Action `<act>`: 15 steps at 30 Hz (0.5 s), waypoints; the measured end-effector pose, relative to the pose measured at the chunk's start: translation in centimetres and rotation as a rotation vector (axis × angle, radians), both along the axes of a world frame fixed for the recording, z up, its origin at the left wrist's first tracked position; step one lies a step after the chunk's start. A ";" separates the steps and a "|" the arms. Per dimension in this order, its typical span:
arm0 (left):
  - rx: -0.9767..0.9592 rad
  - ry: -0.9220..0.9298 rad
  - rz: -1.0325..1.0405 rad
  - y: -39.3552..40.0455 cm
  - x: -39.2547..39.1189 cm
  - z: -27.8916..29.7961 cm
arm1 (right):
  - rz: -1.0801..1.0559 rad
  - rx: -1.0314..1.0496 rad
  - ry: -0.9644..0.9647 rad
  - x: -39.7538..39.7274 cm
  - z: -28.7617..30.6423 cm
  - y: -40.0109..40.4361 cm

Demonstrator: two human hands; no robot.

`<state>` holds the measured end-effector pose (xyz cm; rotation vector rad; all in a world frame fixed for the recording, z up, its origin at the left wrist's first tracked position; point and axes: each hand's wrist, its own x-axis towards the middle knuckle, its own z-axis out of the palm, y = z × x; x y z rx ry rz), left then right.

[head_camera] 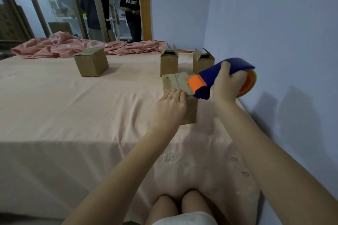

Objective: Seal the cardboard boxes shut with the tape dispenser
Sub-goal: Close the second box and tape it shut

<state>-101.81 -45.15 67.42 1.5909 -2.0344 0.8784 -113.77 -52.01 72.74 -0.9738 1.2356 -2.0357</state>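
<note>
Knees (180, 204) at bed's (73, 115) near edge. Left hand (169, 104), fingers flat, presses box (180, 95) near the bed's right edge; right hand (228, 83) grips tape dispenser (215, 76) at its lid. Risk: soft bedding lets the box tip, so tape wrinkles or misses the seam.

1. The left hand (171, 103), arm stretched forward, lies palm down with straight fingers.
2. The right hand (227, 82), raised higher, has its fingers and thumb curled in a grip.
3. Bare knees show below.
</note>
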 end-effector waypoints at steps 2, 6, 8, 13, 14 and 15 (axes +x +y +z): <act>-0.002 0.007 0.012 0.1 0.1 0.0 | 0.005 -0.027 0.086 0.2 0.3 0.0; -0.017 -0.018 0.005 0.3 -0.1 0.3 | -0.022 0.101 -0.004 -0.6 -0.1 -0.5; -0.028 -0.022 -0.002 0.3 0.0 0.3 | -0.010 0.095 -0.003 -0.8 -0.1 -0.7; -0.016 0.018 -0.017 0.0 0.1 0.5 | 0.010 0.066 0.072 -0.9 0.7 -1.1; -0.013 0.018 -0.019 0.0 0.1 0.5 | 0.014 0.106 0.017 -1.1 0.4 -1.2; -0.014 0.020 -0.019 -0.1 0.1 0.5 | 0.019 0.159 -0.052 -1.3 0.0 -1.2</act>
